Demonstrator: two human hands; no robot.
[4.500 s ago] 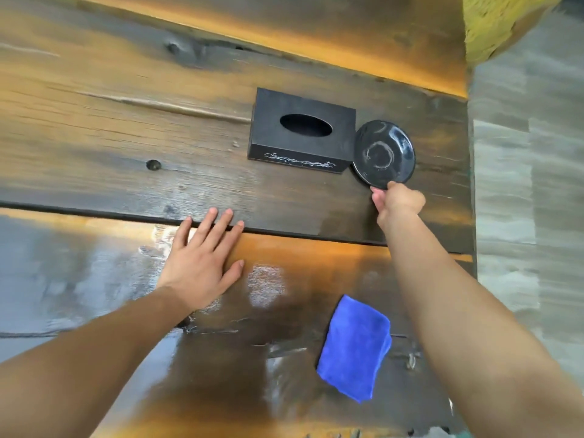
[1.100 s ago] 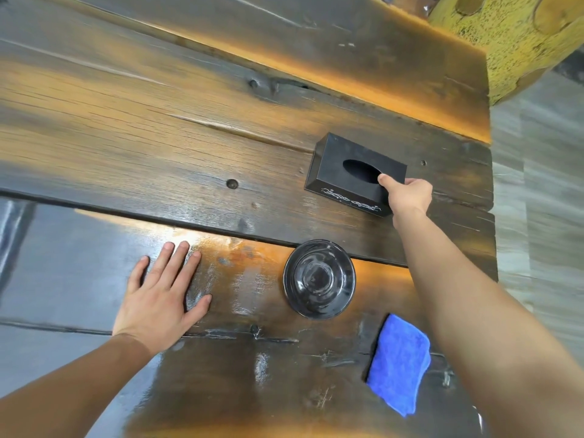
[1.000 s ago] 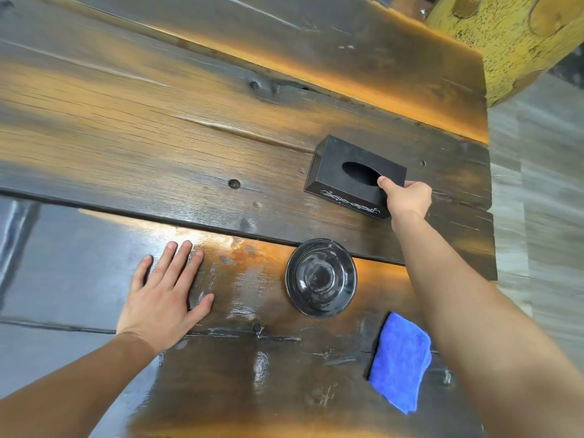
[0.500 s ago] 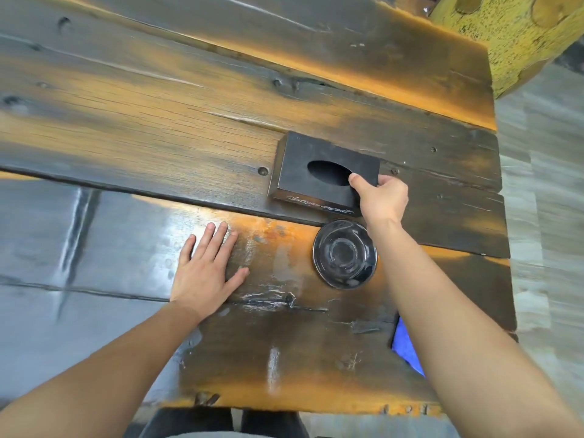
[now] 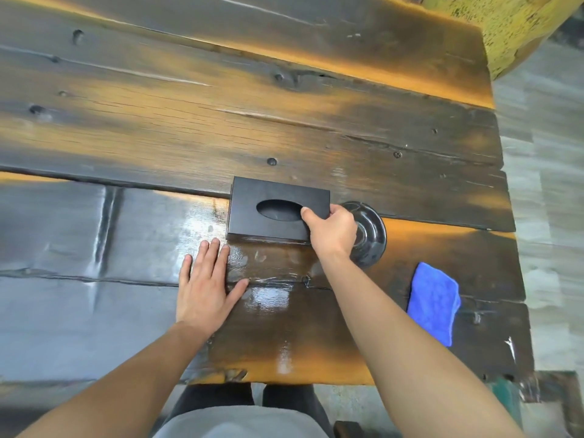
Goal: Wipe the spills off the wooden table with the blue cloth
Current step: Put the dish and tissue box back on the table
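A folded blue cloth (image 5: 434, 300) lies on the wooden table (image 5: 221, 121) near its right end, untouched by either hand. My right hand (image 5: 331, 229) grips the right end of a black tissue box (image 5: 271, 213), thumb at the oval slot. The box rests on the near plank. A black saucer (image 5: 371, 235) sits just right of the box, partly hidden behind my right hand. My left hand (image 5: 207, 282) lies flat on the table, fingers spread, just below the box's left corner. Wet glossy patches (image 5: 268, 295) shine between my arms.
The table's near edge (image 5: 284, 379) runs just above my lap. Its right end borders a grey tiled floor (image 5: 550, 216). A yellow painted object (image 5: 502, 30) stands off the far right corner.
My right hand has dragged the tissue box from the far plank toward me, onto the near plank beside the saucer. Earlier it moved the saucer the same way. My left hand stays flat.
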